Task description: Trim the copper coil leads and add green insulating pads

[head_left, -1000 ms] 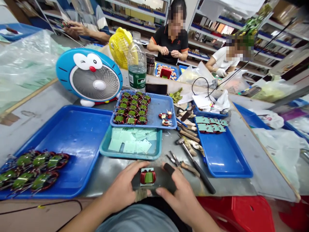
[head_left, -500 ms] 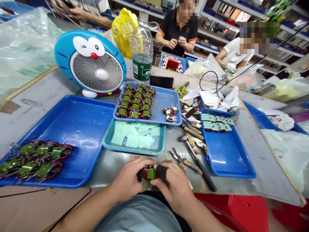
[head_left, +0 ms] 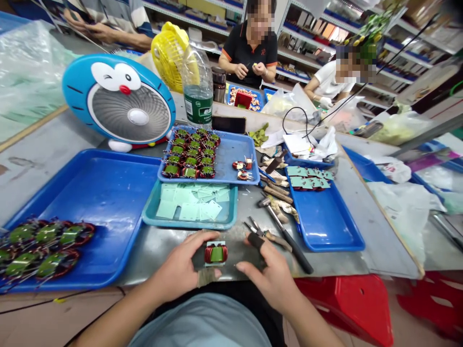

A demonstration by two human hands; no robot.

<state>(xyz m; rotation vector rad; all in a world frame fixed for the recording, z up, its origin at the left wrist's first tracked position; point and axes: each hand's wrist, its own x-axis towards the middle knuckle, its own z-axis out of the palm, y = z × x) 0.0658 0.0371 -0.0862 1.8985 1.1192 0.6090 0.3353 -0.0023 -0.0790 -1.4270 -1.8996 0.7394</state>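
A wound copper coil (head_left: 216, 253) with a green middle sits on the metal table top in front of me, light green card showing at its upper and lower edges. My left hand (head_left: 181, 262) is open just left of the coil, thumb and fingers spread, the thumb wrapped in tan tape. To its right, my right hand (head_left: 269, 270) is open and apart from the coil, with a black cover on one finger. Beyond the hands, a teal tray (head_left: 190, 224) holds light green cards (head_left: 188, 210). Pliers (head_left: 257, 228) and a hammer (head_left: 285, 231) lie beyond my right hand.
Coils lie in the left blue tray (head_left: 104, 193) and the upper blue tray (head_left: 231, 144). Carded coils (head_left: 310, 178) are in the right blue tray (head_left: 329, 221). Behind stand a blue fan (head_left: 119, 101) and a bottle (head_left: 197, 91). Co-workers sit across the table.
Both hands held the coil between them before; now they have let go and moved apart. The coil stands on the table between them, and the camera view has shifted slightly.
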